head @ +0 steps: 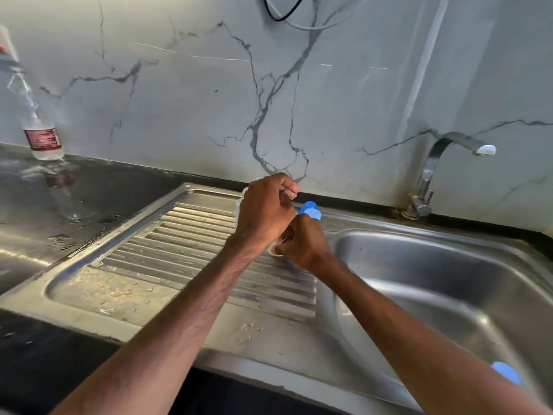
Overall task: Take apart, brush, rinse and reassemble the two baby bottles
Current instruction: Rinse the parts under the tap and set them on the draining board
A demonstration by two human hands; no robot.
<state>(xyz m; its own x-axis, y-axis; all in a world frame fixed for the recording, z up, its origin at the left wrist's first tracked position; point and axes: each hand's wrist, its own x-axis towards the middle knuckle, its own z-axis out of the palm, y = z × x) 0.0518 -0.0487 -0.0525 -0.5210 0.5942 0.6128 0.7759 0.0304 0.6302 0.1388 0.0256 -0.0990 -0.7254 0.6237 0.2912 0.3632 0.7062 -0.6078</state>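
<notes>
My left hand (264, 212) grips a clear baby bottle (274, 249) above the ribbed drainboard (167, 247). Only the bottle's round rim and a sliver of its far end show past my fingers. My right hand (303, 245) is curled just right of that rim, touching the left hand. A blue plastic piece (311, 209) sticks up out of its fist; whether it is a brush handle or a bottle part is hidden. A second blue piece (507, 372) lies in the sink basin (443, 265), beside my right forearm.
The steel tap (431, 175) stands at the back right, its spout over the basin. A clear water bottle with a red label (42, 136) stands on the wet dark counter (89, 190) at the far left. The marble wall rises close behind.
</notes>
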